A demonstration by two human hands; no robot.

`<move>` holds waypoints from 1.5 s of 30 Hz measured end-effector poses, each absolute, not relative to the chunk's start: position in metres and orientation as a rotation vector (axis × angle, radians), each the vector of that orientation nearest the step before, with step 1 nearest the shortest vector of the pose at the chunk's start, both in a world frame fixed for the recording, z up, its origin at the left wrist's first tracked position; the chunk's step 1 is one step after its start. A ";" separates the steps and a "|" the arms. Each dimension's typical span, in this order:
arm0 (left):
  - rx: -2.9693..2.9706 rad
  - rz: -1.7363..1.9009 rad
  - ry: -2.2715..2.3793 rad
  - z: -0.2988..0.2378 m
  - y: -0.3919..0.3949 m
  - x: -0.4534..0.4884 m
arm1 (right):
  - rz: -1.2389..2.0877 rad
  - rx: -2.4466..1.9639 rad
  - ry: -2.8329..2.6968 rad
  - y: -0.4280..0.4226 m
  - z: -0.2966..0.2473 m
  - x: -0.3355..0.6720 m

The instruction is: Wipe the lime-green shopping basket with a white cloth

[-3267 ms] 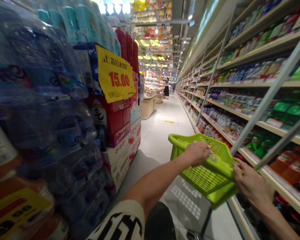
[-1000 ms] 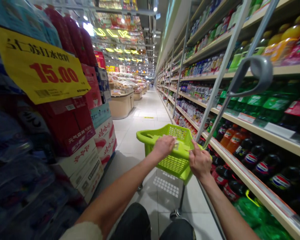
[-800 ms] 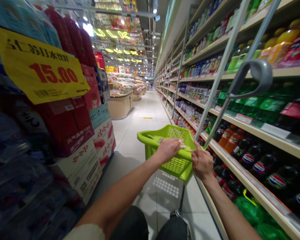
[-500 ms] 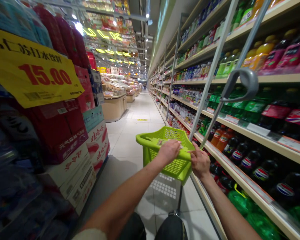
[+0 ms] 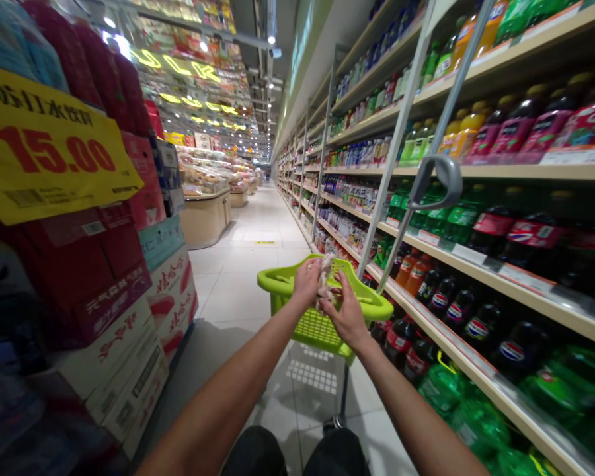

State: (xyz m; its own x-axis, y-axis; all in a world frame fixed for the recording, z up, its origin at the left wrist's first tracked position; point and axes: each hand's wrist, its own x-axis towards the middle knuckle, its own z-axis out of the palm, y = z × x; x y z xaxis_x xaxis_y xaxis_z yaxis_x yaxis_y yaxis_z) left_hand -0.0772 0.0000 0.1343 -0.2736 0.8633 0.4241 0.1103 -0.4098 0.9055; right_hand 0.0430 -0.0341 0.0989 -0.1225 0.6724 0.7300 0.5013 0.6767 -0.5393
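Two knees point(image 5: 255, 456) were bent at the bottom. Above them, the left hand point(image 5: 307, 281) was closed on a crumpled whitish bundle point(image 5: 326, 284), held over the near rim of the green cart point(image 5: 377, 307). The right hand point(image 5: 347, 314) curved around the bundle's other side, thumb and forefinger parted; whether it gripped, I could not tell. Boxes point(image 5: 168, 291) were stacked at left by a yellow sign point(image 5: 59, 145) reading 15.00. At right, a grey loop point(image 5: 453, 182) stood before shelves point(image 5: 525, 171) of bottles point(image 5: 459, 314). Packaged goods point(image 5: 203, 173) lay farther down the aisle.
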 end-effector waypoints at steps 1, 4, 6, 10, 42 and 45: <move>1.306 1.742 1.102 0.136 -0.002 -0.068 | 0.287 -0.930 -1.711 -0.035 0.102 0.034; 1.117 1.616 0.867 0.134 -0.013 -0.057 | 0.358 -0.923 -1.534 -0.032 0.107 0.026; 1.070 1.523 0.776 0.130 -0.023 -0.058 | 0.313 -0.943 -1.447 -0.023 0.108 0.033; 1.093 1.303 0.693 0.124 -0.035 -0.065 | 0.482 -1.036 -1.377 -0.005 0.115 0.051; 2.553 0.771 2.081 0.096 -0.046 -0.173 | -0.445 -0.980 -1.872 -0.048 0.057 0.082; 2.495 0.850 2.107 0.093 -0.059 -0.164 | -0.461 -1.138 -1.661 -0.058 0.055 0.108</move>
